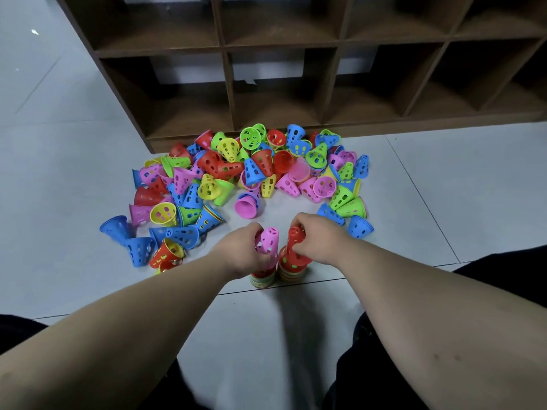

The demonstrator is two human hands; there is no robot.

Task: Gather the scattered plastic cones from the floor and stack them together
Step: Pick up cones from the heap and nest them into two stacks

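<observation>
Two stacks of perforated plastic cones are standing side by side on the grey tiled floor [444, 187], just in front of the person. The left stack [262, 279] is showing banded red, yellow and green rims at its base, and a pink cone [268, 238] is sitting at its top, leaning slightly to the right. The left hand [239, 253] is gripping this pink cone, fingers curled round its left side. The right stack [291, 272] is rising beside it, nearly touching, topped by a red cone [296, 235]. The right hand [318, 241] is pinching that red cone near its narrow end, fingers bent over it.

Beyond the hands, the scattered cones [236, 170] are lying in a wide heap: blue, red, green, yellow and pink, most tipped on their sides, some nested in short runs. A solid pink cone [247, 204] is lying at the heap's near edge, mouth toward the camera. A few blue cones [139, 250] are lying at the left fringe, and another blue cone [359, 226] is resting just right of the right hand.

Behind the heap, a dark brown wooden cubby shelf [225, 69] is standing on the floor, the farthest cones lying against its base. Dark trousers [503, 279] are showing at the lower corners.
</observation>
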